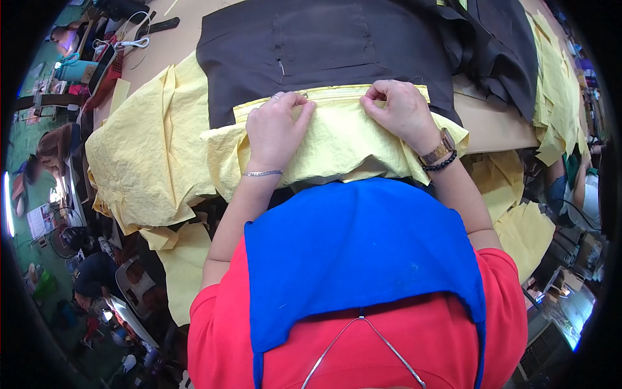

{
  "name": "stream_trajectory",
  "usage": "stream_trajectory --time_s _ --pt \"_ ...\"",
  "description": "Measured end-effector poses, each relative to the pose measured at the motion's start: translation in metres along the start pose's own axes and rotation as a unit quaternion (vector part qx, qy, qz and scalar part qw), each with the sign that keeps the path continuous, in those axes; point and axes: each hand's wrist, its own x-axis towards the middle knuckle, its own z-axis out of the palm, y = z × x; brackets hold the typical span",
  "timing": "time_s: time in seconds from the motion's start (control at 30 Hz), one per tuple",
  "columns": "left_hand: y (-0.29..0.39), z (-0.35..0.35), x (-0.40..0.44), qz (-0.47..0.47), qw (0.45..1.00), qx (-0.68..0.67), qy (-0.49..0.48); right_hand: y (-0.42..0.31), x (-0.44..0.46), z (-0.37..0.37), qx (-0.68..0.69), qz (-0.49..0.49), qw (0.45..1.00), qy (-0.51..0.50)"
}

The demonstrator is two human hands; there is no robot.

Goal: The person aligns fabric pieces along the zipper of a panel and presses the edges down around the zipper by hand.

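A yellow fabric piece [324, 142] hangs over the table's near edge, its folded, stitched upper strip lying across a dark fabric panel [324, 48]. My left hand [278, 123] pinches this strip left of the middle, thumb and index finger together. To the right, my right hand [403, 113] grips the same strip between thumb and fingers. The strip runs roughly straight between both hands. Faint stitched lines and loose thread ends show on the dark panel above.
More yellow fabric [152, 142] drapes at the left, and yellow layers [557, 84] lie at the right beside bunched dark cloth [495, 45]. A teal container [74, 69], a white cable [133, 43] and a red basket [115, 65] are at the upper left. Other people sit at both sides.
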Motion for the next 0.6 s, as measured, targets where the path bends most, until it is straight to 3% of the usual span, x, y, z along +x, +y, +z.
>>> stream_trajectory --time_s 0.53,0.6 --pt "0.0004 0.0025 0.0001 -0.017 1.0 -0.004 0.01 0.0025 -0.0009 0.0033 -0.002 -0.013 1.0 0.011" --pt "0.0046 -0.0023 0.0016 -0.037 0.999 0.015 -0.028 0.0016 -0.0002 0.0046 -0.01 -0.014 1.0 0.011"
